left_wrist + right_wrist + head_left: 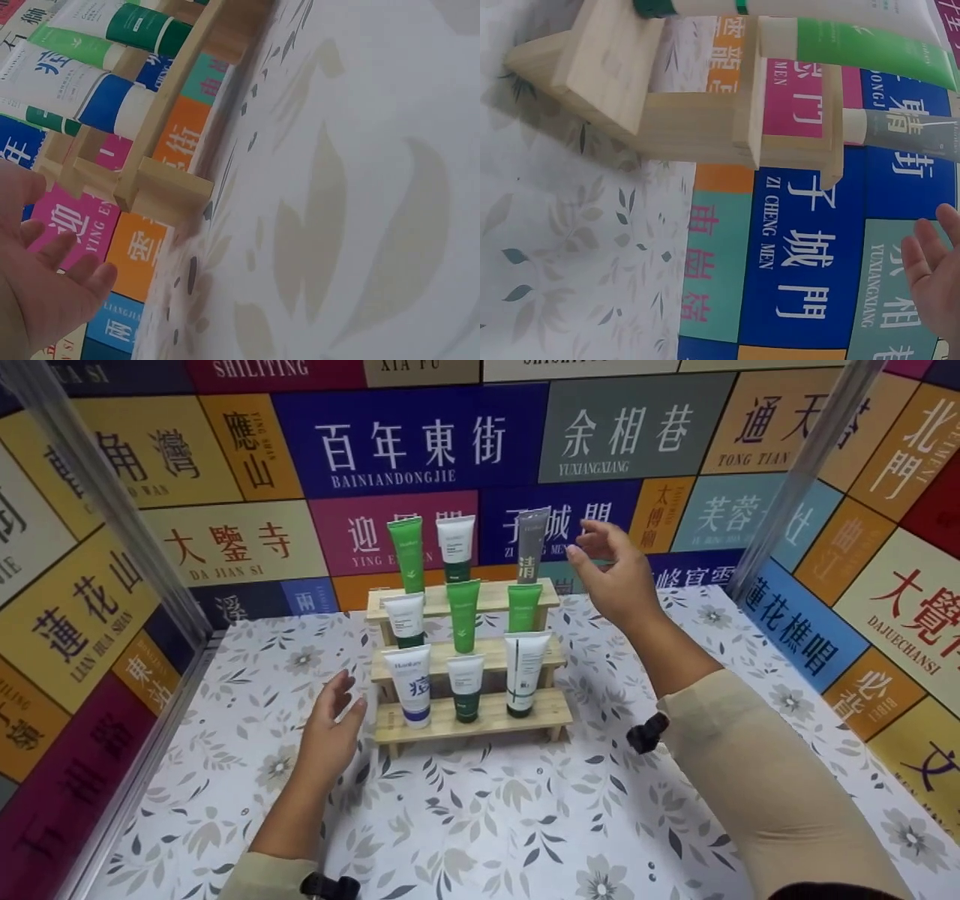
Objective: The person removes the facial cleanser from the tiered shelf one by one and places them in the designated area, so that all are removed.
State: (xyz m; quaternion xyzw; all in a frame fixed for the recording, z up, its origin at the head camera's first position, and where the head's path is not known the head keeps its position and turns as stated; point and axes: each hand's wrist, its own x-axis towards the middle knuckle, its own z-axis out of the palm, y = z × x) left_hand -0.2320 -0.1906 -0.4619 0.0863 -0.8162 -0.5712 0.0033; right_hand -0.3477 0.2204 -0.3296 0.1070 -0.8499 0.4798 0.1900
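A three-step wooden rack [487, 724] carries several squeeze tubes. On its top step stand a green tube [407, 553], a white and dark green tube [456, 544] and a grey tube [532, 544]. Beside the grey tube, a little to its right, my right hand [619, 577] hovers with fingers loosely bent, holding nothing. My left hand [330, 731] is left of the bottom step, apart from the white and blue tube [409, 682]; nothing is in it. Also on the bottom step are a small white-green tube [466, 686] and a taller white tube [526, 671].
The rack stands on a flower-patterned tablecloth [480, 817]. Behind it rises a wall of coloured sign panels [409, 442]. Clear upright posts [810, 472] stand at the back corners. On the middle step are a white tube [405, 619] and two green tubes [464, 615].
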